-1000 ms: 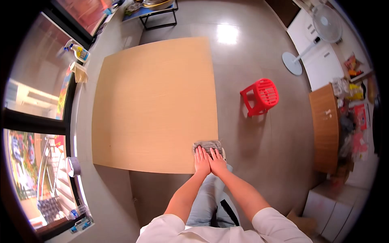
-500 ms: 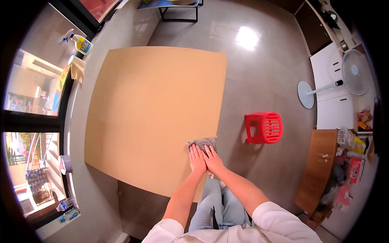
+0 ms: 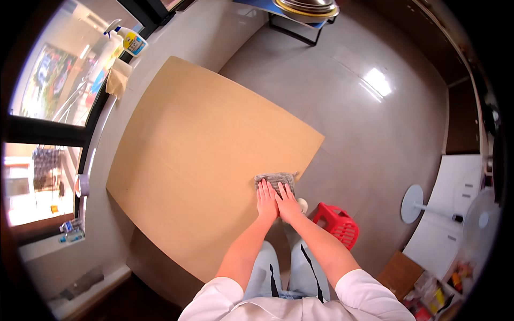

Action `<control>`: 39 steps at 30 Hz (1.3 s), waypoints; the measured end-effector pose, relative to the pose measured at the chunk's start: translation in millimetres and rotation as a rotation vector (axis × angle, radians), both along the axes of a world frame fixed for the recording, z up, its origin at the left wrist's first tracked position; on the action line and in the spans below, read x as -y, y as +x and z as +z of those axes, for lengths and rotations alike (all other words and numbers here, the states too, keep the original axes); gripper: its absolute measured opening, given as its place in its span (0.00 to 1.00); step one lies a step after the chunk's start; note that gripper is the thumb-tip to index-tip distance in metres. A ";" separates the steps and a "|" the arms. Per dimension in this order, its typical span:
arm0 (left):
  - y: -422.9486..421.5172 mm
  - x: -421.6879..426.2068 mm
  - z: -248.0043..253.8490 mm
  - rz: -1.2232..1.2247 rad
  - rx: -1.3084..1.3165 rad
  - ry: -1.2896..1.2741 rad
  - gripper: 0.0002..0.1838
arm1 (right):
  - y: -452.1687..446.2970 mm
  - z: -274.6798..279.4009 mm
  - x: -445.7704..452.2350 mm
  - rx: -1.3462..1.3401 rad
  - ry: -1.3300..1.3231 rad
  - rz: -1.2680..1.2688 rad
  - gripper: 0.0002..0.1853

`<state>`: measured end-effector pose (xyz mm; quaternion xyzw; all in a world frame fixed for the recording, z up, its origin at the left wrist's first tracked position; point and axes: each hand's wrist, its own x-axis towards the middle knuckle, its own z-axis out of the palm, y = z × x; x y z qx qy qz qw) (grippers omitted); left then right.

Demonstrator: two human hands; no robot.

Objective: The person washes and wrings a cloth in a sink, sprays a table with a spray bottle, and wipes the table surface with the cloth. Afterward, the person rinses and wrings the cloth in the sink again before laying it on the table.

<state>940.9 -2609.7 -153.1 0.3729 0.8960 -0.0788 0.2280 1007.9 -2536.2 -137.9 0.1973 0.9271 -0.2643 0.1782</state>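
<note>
I see the grey cloth (image 3: 274, 178) lying on the wood-toned tabletop (image 3: 203, 144), just beside its right-hand edge and nearer the person than the far corner. The left hand (image 3: 266, 202) is flat and opened out, fingers extended and slightly parted, its fingertips pressing on the cloth rather than gripping it. The right hand (image 3: 288, 203) lies right alongside, also unfolded, fingers forward on the same cloth, pinching nothing. To wipe well from here, I would keep both hands level, spread the pressure over the whole cloth and make straight, overlapping strokes; near the edge, I would ease off so the cloth does not slip over or bunch up. As for labels, the spray bottle (image 3: 134, 43) on the window ledge has a yellow and blue one, but I cannot make out its wording or brand. The small bottles (image 3: 72, 230) farther along the ledge show bluish markings, too small for me to read. A beige cloth (image 3: 118, 79) hangs near the spray bottle, and a tape roll (image 3: 82, 185) sits by the window frame. On the other side of the tabletop I see a red plastic stool (image 3: 344, 227) and, beyond it, a fan base (image 3: 412, 204).
</note>
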 end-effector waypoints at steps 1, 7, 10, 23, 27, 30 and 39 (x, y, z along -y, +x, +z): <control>-5.7 -29.1 1.7 0.038 0.023 -0.049 0.37 | -8.3 2.0 -31.1 0.021 -0.017 0.042 0.29; -25.9 -112.6 3.3 0.178 0.070 -0.040 0.37 | -42.4 10.6 -123.3 0.094 -0.061 0.147 0.29; -43.2 -152.0 -10.4 0.266 0.038 0.076 0.38 | -72.7 17.6 -168.9 0.134 -0.054 0.213 0.30; -41.2 -256.9 -31.1 0.886 -0.110 0.393 0.32 | -132.6 9.2 -285.7 0.119 0.044 0.846 0.31; -71.2 -291.7 -16.2 1.011 0.221 -0.078 0.43 | -160.7 -23.1 -320.1 -0.088 0.093 1.147 0.36; -64.7 -309.0 -39.8 1.148 0.150 -0.078 0.51 | -175.5 -29.6 -329.5 -0.178 0.091 1.243 0.31; -100.3 -330.2 -25.5 1.580 0.140 0.069 0.49 | -243.7 -20.0 -322.9 -0.105 0.058 1.601 0.26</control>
